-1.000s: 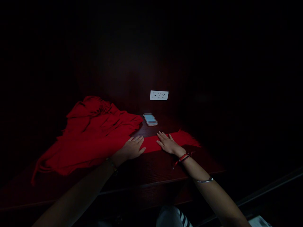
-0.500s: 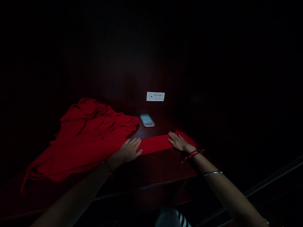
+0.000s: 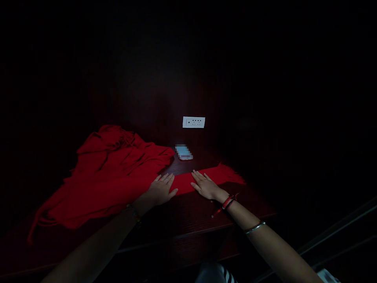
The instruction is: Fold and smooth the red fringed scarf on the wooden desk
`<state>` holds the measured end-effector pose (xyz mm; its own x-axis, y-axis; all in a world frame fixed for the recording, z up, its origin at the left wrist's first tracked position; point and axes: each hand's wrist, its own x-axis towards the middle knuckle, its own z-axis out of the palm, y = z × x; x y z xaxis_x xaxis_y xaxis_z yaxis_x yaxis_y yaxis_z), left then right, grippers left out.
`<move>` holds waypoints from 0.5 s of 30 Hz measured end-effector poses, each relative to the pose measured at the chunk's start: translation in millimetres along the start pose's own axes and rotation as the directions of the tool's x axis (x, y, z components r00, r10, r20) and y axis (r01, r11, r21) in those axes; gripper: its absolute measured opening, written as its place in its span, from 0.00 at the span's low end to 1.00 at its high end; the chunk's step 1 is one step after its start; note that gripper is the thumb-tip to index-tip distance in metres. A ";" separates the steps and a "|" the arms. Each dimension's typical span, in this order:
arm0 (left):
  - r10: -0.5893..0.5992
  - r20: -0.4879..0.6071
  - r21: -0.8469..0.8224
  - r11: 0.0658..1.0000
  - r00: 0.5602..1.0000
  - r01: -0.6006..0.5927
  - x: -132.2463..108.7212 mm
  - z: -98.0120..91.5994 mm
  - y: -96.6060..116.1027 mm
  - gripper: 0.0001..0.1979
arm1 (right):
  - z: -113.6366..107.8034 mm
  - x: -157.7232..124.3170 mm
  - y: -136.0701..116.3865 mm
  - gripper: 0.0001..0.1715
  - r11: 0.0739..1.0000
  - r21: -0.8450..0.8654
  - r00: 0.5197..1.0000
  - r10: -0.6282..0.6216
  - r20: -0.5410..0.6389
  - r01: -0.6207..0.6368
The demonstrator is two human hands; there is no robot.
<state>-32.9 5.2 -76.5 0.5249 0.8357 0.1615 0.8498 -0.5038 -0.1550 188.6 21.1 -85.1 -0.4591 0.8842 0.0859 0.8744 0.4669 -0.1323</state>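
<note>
A red scarf with fringed ends lies across a dark wooden desk. Its left part is a loose, rumpled heap; toward the right it runs out as a flat, narrow strip ending in a fringe. My left hand rests palm down on the scarf where the heap meets the strip, fingers stretched out. Farther right, my right hand lies flat on the strip with its fingers spread, short of the fringed end. Neither hand grips the cloth.
Behind the strip lies a phone with a blurred, lit screen. A white socket panel is fixed to the dark back wall. The desk's front edge runs below my hands. Deep shadow hides both sides.
My right hand has slid left along the strip, away from the fringe and closer to my left hand, uncovering the fringed end. My left hand has stayed in place.
</note>
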 end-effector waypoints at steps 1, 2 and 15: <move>-0.001 0.014 -0.002 1.000 1.000 0.001 0.1 -1.4 0.5 0.28 | -0.6 -3.9 15.3 0.36 0.999 -0.007 0.999 0.050 0.012 -0.050; -0.006 0.032 -0.007 1.000 0.999 0.006 0.3 -3.3 1.2 0.29 | -2.1 -8.4 31.6 0.36 0.994 -0.019 0.994 0.105 0.028 -0.105; -0.010 0.127 -0.153 0.988 0.992 0.029 2.5 -15.6 -2.1 0.31 | -21.9 2.5 28.8 0.39 0.997 0.037 0.993 0.074 -0.091 -0.070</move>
<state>-32.6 4.9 -60.7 0.5064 0.8615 0.0377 0.8621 -0.5067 0.0004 216.1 36.5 -67.1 -0.3774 0.9112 0.1651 0.8982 0.4036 -0.1741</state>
